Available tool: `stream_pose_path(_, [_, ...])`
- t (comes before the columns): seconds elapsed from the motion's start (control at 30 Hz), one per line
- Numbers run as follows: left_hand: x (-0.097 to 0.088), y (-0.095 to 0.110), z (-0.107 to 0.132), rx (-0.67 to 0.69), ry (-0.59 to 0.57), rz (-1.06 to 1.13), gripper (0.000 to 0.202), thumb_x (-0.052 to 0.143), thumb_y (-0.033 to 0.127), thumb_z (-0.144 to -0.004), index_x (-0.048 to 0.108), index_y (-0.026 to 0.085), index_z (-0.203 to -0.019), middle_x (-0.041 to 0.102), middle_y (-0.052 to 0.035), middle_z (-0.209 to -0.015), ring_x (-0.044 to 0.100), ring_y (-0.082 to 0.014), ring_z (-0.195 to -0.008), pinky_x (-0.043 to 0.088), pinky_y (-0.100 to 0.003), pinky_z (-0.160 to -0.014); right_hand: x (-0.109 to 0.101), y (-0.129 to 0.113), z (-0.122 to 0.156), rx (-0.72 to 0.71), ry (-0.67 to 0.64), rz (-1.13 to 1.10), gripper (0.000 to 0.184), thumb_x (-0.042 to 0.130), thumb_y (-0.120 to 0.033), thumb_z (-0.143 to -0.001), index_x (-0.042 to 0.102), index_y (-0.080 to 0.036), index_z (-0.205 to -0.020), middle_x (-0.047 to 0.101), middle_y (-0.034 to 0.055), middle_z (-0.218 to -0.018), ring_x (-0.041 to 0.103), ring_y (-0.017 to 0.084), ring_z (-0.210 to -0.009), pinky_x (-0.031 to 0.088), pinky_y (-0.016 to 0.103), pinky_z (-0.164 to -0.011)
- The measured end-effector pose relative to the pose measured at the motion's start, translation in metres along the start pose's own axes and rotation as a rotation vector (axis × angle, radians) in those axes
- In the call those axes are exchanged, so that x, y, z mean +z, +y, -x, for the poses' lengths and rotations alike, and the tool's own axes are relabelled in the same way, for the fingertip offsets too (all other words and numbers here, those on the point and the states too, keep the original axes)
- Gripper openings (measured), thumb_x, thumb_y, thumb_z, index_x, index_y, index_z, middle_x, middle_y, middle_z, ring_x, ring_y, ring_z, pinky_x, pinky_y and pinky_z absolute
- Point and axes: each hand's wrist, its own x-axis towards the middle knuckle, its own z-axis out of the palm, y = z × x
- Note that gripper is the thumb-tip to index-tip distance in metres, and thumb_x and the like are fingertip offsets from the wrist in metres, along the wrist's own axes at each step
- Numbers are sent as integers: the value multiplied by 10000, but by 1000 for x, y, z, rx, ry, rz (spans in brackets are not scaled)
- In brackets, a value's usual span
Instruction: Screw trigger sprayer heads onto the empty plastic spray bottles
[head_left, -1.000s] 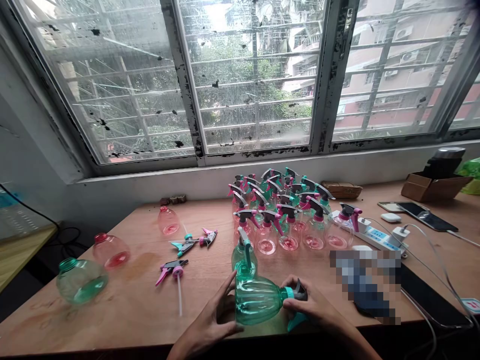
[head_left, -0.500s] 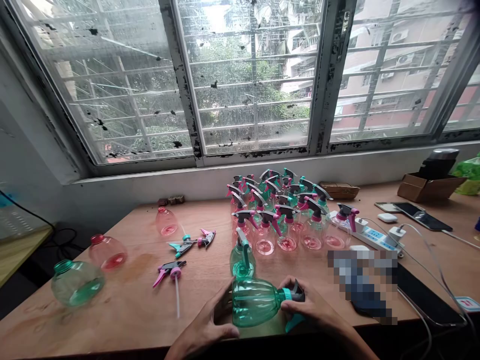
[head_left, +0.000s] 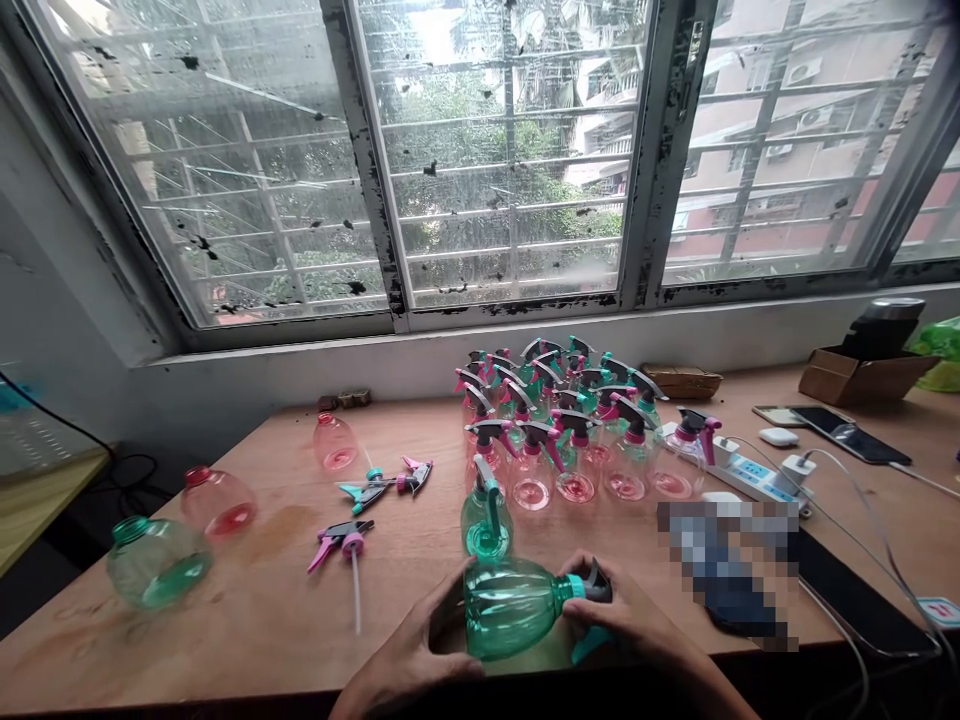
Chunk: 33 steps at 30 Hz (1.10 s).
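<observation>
A green spray bottle (head_left: 510, 607) lies on its side at the near edge of the wooden table (head_left: 277, 610). My left hand (head_left: 409, 655) wraps its base. My right hand (head_left: 622, 620) grips its teal collar and dark trigger head (head_left: 592, 585). Just behind stands another green spray bottle (head_left: 486, 520) upright. Farther back is a cluster of several assembled pink and green spray bottles (head_left: 570, 430).
Left on the table lie a capless green bottle (head_left: 156, 562), two capless pink bottles (head_left: 219, 500) (head_left: 334, 442), and loose trigger heads (head_left: 343, 540) (head_left: 382, 484). To the right are a power strip (head_left: 750, 470), cables, phones (head_left: 847, 432), a cardboard box (head_left: 862, 375) and a blurred patch.
The held green bottle has shifted slightly; my left thumb has moved round its base and my right hand stays clamped on the trigger head. Nothing else has moved.
</observation>
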Motion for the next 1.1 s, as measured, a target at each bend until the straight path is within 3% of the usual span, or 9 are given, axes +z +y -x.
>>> stream_pose_path(0.13, [2,4,1,-29,-9,-36,985,766,198,-826,183,387,-1597,429,-63,-1617,402,-325,-1490,310,-546,-1238,1,4,-1,10,-22,-62,410,839,-499,-757,609,-187,-892,675,-16,-665,605,163,-593,444,266,-580])
stream_pose_path(0.2, [2,3,2,-40,11,-35,1038,777,171,-803,151,394,-1600,401,-64,-1633,385,-326,-1499,299,-544,-1243,1,4,-1,7,-26,-63,416,842,-503,-755,607,-189,-893,675,-18,-661,603,163,-597,438,262,-578])
stream_pose_path(0.3, [0,-2,2,-36,53,-25,1096,868,156,-681,274,350,-1581,343,-67,-1663,295,-357,-1536,237,-553,-1267,0,4,-1,4,-11,-36,421,865,-488,-733,619,-187,-895,646,-34,-660,584,154,-600,417,250,-570])
stream_pose_path(0.4, [0,-4,2,-13,34,-2,1002,883,179,-675,390,310,-1538,390,-81,-1638,332,-363,-1519,256,-544,-1264,0,5,-1,7,-5,-35,424,870,-481,-731,620,-185,-903,638,-36,-666,578,152,-600,409,250,-572])
stream_pose_path(0.57, [2,1,2,-6,3,-21,967,760,190,-842,186,375,-1598,398,-75,-1632,387,-324,-1498,317,-541,-1234,0,8,-1,3,-47,-84,407,826,-491,-786,590,-181,-903,684,-6,-668,595,166,-604,424,270,-595])
stream_pose_path(0.67, [1,1,2,-13,25,-31,1032,825,198,-773,220,356,-1594,334,-77,-1664,347,-348,-1514,270,-557,-1251,-1,10,-2,-14,-28,-47,403,851,-463,-768,604,-178,-910,667,-18,-689,583,155,-622,412,252,-591])
stream_pose_path(0.8, [1,1,2,-26,21,-3,987,887,214,-690,385,281,-1537,412,-93,-1621,352,-373,-1505,238,-558,-1265,-2,11,-2,-17,-14,-26,408,872,-444,-750,620,-176,-927,655,-24,-722,591,150,-641,421,243,-594])
stream_pose_path(1.0, [4,5,3,-7,11,-8,973,776,202,-836,193,371,-1597,415,-85,-1618,408,-317,-1486,334,-523,-1226,-1,9,-1,4,-50,-94,403,840,-460,-788,596,-174,-936,670,-23,-672,596,148,-607,432,249,-596])
stream_pose_path(1.1, [2,3,3,-15,15,-3,1093,855,189,-742,198,354,-1599,376,-89,-1639,362,-342,-1506,279,-543,-1248,-2,9,0,-5,-34,-60,404,866,-435,-762,610,-170,-928,647,-35,-695,582,137,-622,418,235,-595])
